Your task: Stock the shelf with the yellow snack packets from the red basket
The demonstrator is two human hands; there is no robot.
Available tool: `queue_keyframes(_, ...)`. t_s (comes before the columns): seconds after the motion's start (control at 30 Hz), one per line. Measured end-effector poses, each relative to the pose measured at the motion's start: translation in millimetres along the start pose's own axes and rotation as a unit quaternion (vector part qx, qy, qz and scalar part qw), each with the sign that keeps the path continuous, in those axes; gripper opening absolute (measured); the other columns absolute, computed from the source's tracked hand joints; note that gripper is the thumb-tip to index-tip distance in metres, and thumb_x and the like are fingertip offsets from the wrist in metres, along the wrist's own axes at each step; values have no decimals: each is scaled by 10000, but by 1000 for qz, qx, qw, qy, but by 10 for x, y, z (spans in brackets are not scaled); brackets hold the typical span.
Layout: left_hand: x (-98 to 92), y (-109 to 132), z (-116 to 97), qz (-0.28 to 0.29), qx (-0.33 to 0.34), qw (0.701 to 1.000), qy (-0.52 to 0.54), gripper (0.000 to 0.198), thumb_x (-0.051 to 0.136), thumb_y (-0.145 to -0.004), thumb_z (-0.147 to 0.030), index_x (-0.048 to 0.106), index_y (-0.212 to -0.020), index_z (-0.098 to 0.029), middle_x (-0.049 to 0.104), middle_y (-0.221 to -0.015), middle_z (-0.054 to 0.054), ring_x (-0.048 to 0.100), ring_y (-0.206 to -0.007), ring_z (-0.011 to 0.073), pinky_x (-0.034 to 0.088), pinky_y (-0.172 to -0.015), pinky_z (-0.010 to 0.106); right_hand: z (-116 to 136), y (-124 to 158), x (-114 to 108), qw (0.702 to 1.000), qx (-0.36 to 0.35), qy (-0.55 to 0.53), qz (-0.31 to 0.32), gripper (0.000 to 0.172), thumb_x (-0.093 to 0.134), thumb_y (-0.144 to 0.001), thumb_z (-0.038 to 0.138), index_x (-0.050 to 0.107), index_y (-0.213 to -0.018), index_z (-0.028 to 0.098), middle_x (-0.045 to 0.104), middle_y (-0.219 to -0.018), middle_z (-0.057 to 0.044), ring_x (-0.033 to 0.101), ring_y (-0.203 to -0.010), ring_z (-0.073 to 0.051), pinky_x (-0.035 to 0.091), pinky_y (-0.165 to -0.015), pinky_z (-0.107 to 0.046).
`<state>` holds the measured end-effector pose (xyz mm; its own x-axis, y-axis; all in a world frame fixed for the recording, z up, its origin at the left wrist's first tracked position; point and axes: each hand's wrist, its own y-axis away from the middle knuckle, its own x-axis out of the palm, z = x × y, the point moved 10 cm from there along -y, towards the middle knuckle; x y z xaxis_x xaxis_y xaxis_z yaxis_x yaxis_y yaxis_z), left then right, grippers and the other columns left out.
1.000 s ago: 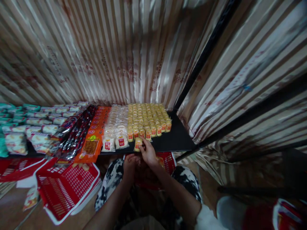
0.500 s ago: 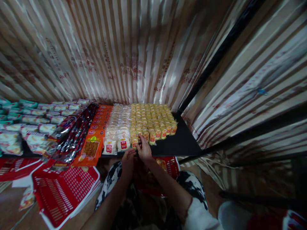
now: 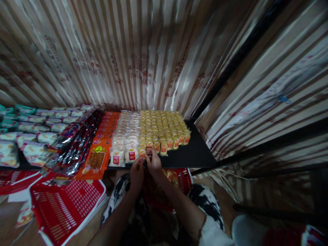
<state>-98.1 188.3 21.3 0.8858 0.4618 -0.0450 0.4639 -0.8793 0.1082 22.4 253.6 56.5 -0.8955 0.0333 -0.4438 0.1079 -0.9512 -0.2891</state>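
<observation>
Rows of small yellow snack packs (image 3: 164, 128) in clear wrappers stand on a black shelf (image 3: 198, 147). At the front of their leftmost row is one yellow snack pack (image 3: 142, 151) with a red label, between my two hands. My left hand (image 3: 137, 171) has its fingers curled at the lower front edge of this pack. From the right side, my right hand (image 3: 153, 163) presses its thumb and fingers on the same pack. Just left of it are white snack packs (image 3: 131, 154) with red labels, in two rows. My fingertips partly cover the pack.
Left of the white packs lie orange snack bags (image 3: 96, 157), dark shiny packets (image 3: 79, 145) and white-and-green bags (image 3: 33, 147). Red baskets (image 3: 69, 201) stand below the shelf, one between my knees. A striped sheet (image 3: 143, 51) hangs behind, and a black post (image 3: 230, 65) slants at right.
My right hand has dropped slightly, its fingers lower beside the front yellow pack. My left hand stays almost in place. The view has shifted a little.
</observation>
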Motion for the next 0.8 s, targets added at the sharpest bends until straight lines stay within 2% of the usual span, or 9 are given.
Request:
queue_keyframes(0.1, -12, -22, -17, -3, 33, 998, -48, 276, 462, -781, -159, 639, -991, -182, 698, -969, 60, 640, -903, 173, 486, -883, 348, 12, 15, -24, 998, -7, 53, -19, 84, 449, -799, 211, 508, -857, 195, 590, -816, -56, 581, -775, -179, 490, -744, -300)
queue_keyframes(0.27, -83, -1, -220, -64, 169, 972, -149, 280, 439, -804, -159, 638, -1000, -180, 657, -999, 92, 593, -966, 202, 456, -925, 413, 36, 94, -90, 995, -22, 85, -48, 42, 475, -816, 244, 477, -805, 203, 539, -758, -24, 527, -722, -164, 463, -720, -285)
queue_keyframes(0.33, -53, 16, -256, -64, 203, 961, -175, 298, 423, -813, -144, 637, -1018, -178, 639, -1011, 97, 578, -987, 202, 451, -934, 415, 39, 106, -75, 995, -26, 81, -42, 61, 463, -826, 251, 470, -785, 207, 521, -746, -16, 511, -712, -159, 454, -705, -275)
queue_keyframes(0.53, 12, 17, -289, -40, 198, 956, -212, 364, 397, -796, -72, 628, -1045, -201, 608, -1014, 81, 571, -963, 173, 478, -889, 355, -19, 72, -2, 998, 12, 60, -15, 78, 445, -823, 258, 477, -775, 206, 519, -743, -12, 516, -704, -155, 447, -701, -268)
queue_keyframes(0.7, 38, 197, -414, -14, 212, 956, -204, 281, 399, -793, -85, 640, -884, -197, 606, -874, 55, 570, -856, 166, 480, -820, 321, -100, 240, -163, 998, 62, 9, -30, 167, 438, -844, 317, 527, -895, 184, 585, -793, -27, 570, -738, -154, 466, -721, -270)
queue_keyframes(0.77, 115, 319, -304, 31, 186, 961, -203, 257, 409, -782, -88, 638, -820, -197, 600, -856, 49, 566, -854, 170, 471, -820, 319, -170, 415, -254, 998, 62, 5, -18, 207, 413, -869, 334, 544, -922, 182, 621, -838, -43, 591, -785, -158, 466, -749, -271)
queue_keyframes(0.8, 173, 374, -170, 63, 149, 966, -202, 256, 417, -769, -82, 641, -810, -198, 601, -871, 48, 565, -874, 174, 461, -842, 324, -239, 521, -285, 998, 62, 12, -2, 222, 400, -879, 337, 555, -921, 183, 636, -862, -52, 599, -810, -162, 464, -762, -271)
